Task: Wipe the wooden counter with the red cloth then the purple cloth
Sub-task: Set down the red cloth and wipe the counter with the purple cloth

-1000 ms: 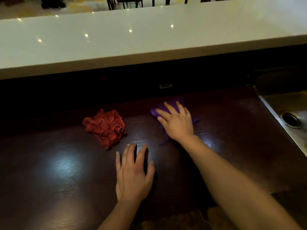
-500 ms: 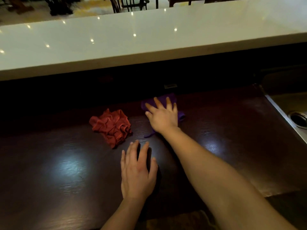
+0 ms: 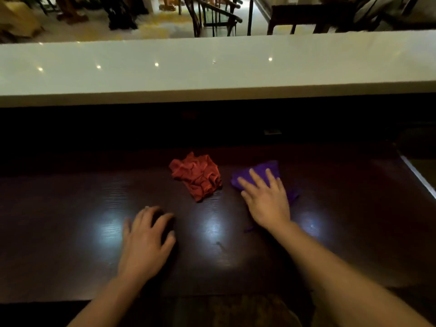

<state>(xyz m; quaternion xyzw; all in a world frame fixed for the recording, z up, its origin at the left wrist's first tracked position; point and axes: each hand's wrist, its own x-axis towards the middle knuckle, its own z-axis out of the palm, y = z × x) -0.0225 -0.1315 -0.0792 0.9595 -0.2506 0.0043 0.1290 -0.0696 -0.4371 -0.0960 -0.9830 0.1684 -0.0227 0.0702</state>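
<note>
The dark wooden counter (image 3: 70, 220) stretches across in front of me. A crumpled red cloth (image 3: 197, 177) lies on it at the centre, with no hand touching it. Just to its right is the purple cloth (image 3: 266, 167), and my right hand (image 3: 266, 201) presses flat on it with fingers spread, covering most of it. A purple corner sticks out by my wrist. My left hand (image 3: 146, 241) rests palm-down on the bare wood, nearer me and left of the red cloth, holding nothing.
A raised white bar top (image 3: 212, 67) runs along the far side, above a dark back wall. The metal sink edge (image 3: 420, 175) borders the counter at the right. Chairs (image 3: 212, 17) stand on the floor beyond the bar.
My right hand slid the purple cloth left, closer to the red cloth, and slightly toward me. My left hand slid left along the wood. The view turned left, so the sink is nearly out of frame.
</note>
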